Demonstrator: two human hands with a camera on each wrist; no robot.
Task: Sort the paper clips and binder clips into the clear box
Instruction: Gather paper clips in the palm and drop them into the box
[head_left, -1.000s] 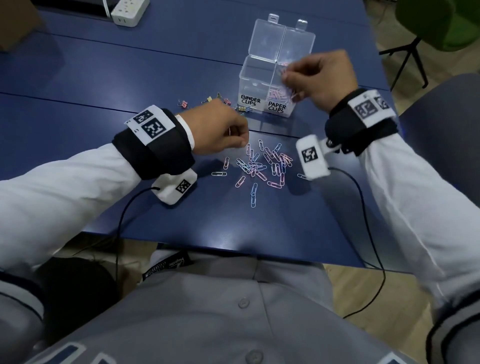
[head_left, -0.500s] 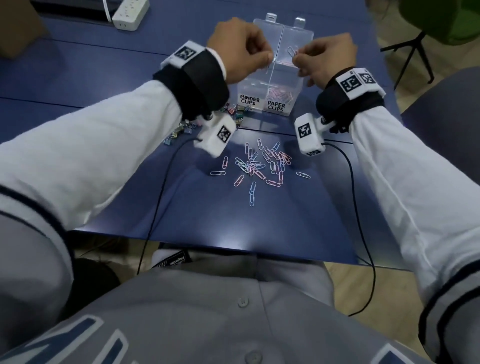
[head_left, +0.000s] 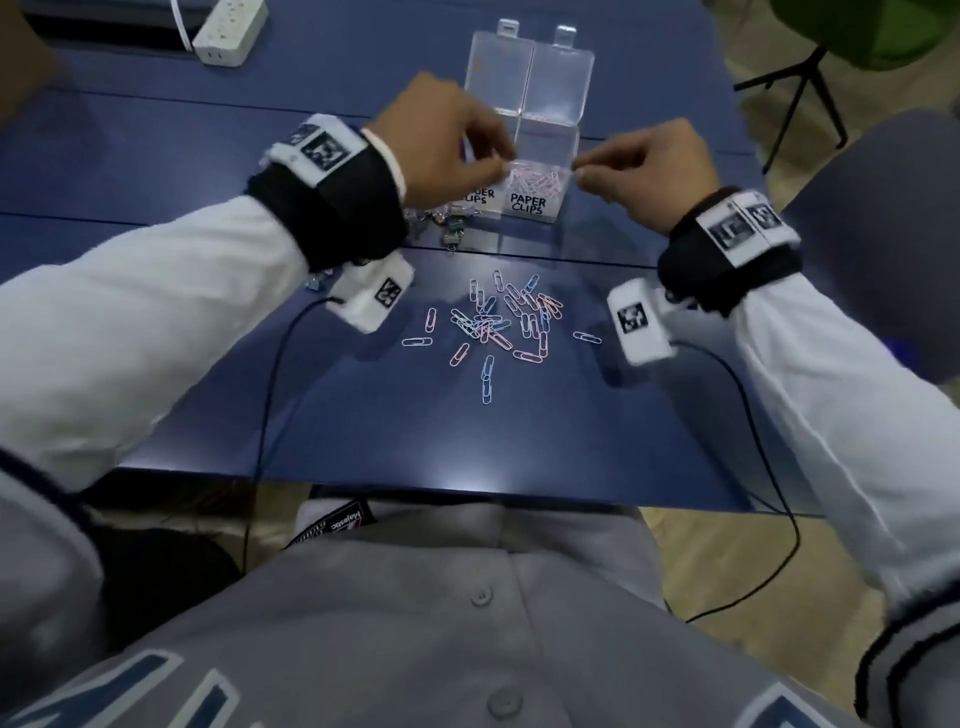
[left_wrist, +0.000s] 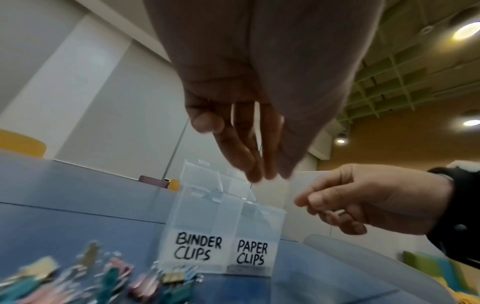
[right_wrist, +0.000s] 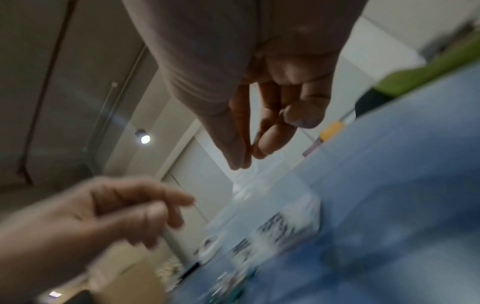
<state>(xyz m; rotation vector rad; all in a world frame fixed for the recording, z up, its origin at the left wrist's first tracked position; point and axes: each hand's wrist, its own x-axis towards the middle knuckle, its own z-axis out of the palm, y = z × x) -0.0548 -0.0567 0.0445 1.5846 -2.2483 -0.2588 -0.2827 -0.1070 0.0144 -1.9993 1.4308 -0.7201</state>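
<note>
The clear box (head_left: 527, 203) (left_wrist: 223, 222) stands open at the table's far middle, labelled BINDER CLIPS on the left and PAPER CLIPS on the right. Pink paper clips (head_left: 535, 179) lie in the right compartment. My left hand (head_left: 501, 166) (left_wrist: 262, 176) hovers over the box with its fingertips pinched on a thin paper clip that barely shows. My right hand (head_left: 576, 170) (right_wrist: 244, 162) hangs at the box's right rim, thumb and forefinger pinching a paper clip. Loose paper clips (head_left: 498, 322) lie in a pile nearer me. Binder clips (head_left: 452, 226) (left_wrist: 109, 275) sit left of the box.
A white power strip (head_left: 228, 31) lies at the far left of the blue table (head_left: 571, 441). Black cables (head_left: 265, 395) run from both wrist cameras over the table's near edge. A green chair (head_left: 857, 31) and a grey chair (head_left: 883, 208) stand to the right.
My left hand left the paper clip pile and rose to the box. My right hand stayed by the box and shifted slightly to its right rim.
</note>
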